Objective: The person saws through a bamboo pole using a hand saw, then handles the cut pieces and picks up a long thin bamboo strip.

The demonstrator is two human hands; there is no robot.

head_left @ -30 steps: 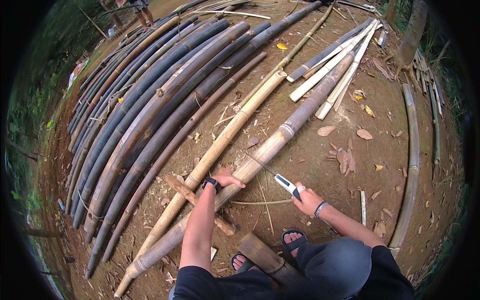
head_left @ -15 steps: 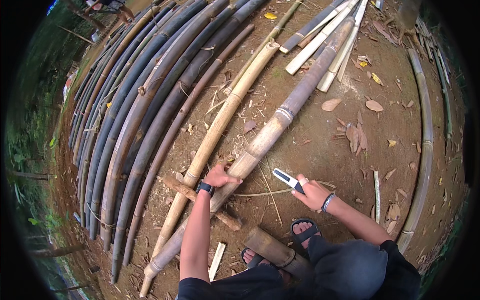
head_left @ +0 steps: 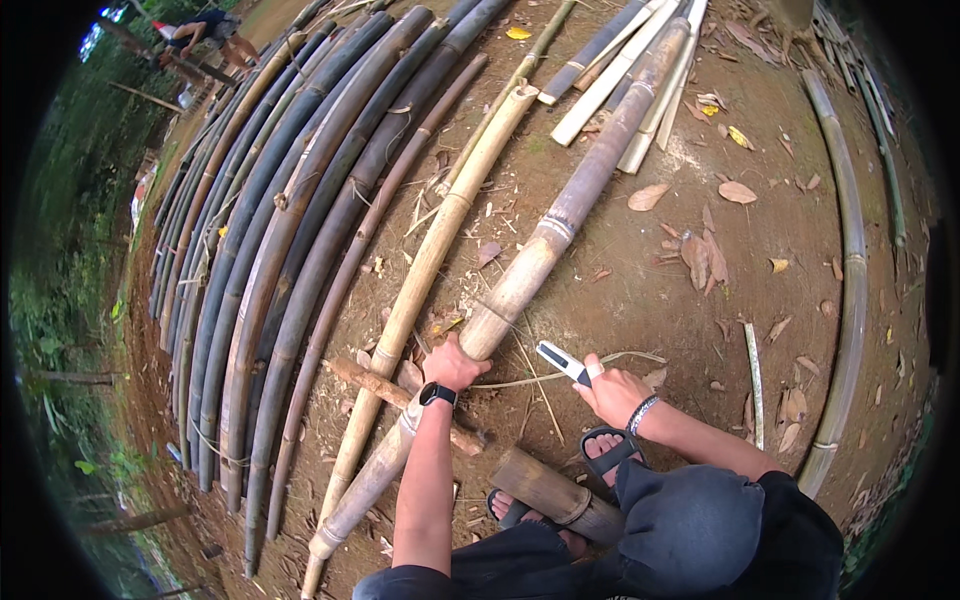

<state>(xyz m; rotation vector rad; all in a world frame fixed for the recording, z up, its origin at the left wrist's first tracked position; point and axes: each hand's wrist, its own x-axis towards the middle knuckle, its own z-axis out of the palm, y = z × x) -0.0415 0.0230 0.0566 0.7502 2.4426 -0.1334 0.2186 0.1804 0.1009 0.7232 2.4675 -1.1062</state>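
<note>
Left hand (head_left: 455, 362) fingers wrapped on one bamboo pole (head_left: 540, 255); right hand (head_left: 612, 392), at 3 o'clock, grips one knife (head_left: 562, 362).

Bare brown earth (head_left: 640, 290) strewn with dry leaves (head_left: 738, 191) spreads under daylight; dark bamboo poles (head_left: 270, 250) lie stacked left, green vegetation (head_left: 60, 300) beyond them.

You crouch on bare brown dirt ground (head_left: 640, 290) strewn with dry leaves (head_left: 738, 191). A row of long dark bamboo poles (head_left: 290, 230) lies directly on it at your left, two pale bamboo poles (head_left: 440, 240) run beside them, and split bamboo strips (head_left: 620, 90) rest at the top.
</note>
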